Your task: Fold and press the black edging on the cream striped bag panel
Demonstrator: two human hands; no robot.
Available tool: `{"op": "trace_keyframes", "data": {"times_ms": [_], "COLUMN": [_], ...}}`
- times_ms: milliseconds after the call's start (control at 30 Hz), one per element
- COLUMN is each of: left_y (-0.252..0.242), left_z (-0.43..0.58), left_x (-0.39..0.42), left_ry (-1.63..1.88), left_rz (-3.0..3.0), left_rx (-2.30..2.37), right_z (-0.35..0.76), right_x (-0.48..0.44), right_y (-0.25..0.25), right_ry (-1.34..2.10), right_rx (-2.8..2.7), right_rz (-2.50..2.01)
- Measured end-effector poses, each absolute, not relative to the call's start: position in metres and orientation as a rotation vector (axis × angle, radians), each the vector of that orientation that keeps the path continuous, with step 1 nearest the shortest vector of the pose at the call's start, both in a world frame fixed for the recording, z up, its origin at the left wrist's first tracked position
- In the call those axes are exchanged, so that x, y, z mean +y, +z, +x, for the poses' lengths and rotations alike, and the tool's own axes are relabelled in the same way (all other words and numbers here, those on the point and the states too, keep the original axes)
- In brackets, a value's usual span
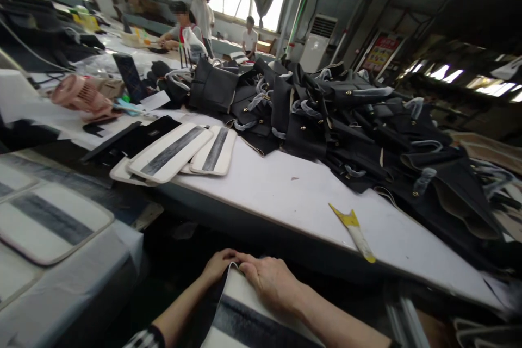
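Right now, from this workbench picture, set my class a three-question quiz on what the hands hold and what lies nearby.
1. True or false: the left hand and the right hand both hold the striped panel.
2. Which lies on the white table nearest the hands? A) yellow-tipped strip B) scissors C) cup
3. Fill in: the heap of bag parts is ___ in colour.
Key: 1 true; 2 A; 3 black.
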State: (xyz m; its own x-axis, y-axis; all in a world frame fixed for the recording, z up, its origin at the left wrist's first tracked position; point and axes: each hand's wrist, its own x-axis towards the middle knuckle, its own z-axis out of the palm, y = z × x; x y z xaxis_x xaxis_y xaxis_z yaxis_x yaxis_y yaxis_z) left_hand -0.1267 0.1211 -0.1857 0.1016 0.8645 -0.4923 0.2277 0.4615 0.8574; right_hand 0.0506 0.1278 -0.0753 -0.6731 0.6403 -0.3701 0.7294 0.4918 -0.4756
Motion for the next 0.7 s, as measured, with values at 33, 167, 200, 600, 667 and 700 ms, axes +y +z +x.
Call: {"op": "trace_keyframes", "data": {"times_ms": [33, 167, 200, 600, 667, 700], "left_y": [-0.172, -0.109, -0.097, -0.089, -0.092, -0.093], "left_z": [-0.129, -0.128, -0.125, -0.124, -0.127, -0.127], "left_x": [0.127, 0.144, 0.147, 0.164, 0.165, 0.166], "left_ry": [0.612, 0.433, 0.345, -0.057, -0.082, -0.1], "left_rz": [1.081, 1.333, 1.395, 1.609, 1.616, 1.626], "left_rx": [1.425, 1.225, 1.168, 1.048, 1.049, 1.053], "right_z": [0.056, 0.085, 0.093, 0.223, 0.238, 0.243], "right_x": [0.127, 0.124, 0.124, 0.111, 0.109, 0.109], "right_y": [-0.074, -0.068, -0.067, -0.053, -0.053, -0.053], "right_ry": [-0.982, -1.17, -1.201, -1.521, -1.571, -1.594], "right_rx": [2.576, 2.452, 2.424, 2.155, 2.135, 2.126], "right_rz": [1.203, 1.205, 1.204, 1.275, 1.298, 1.31]}}
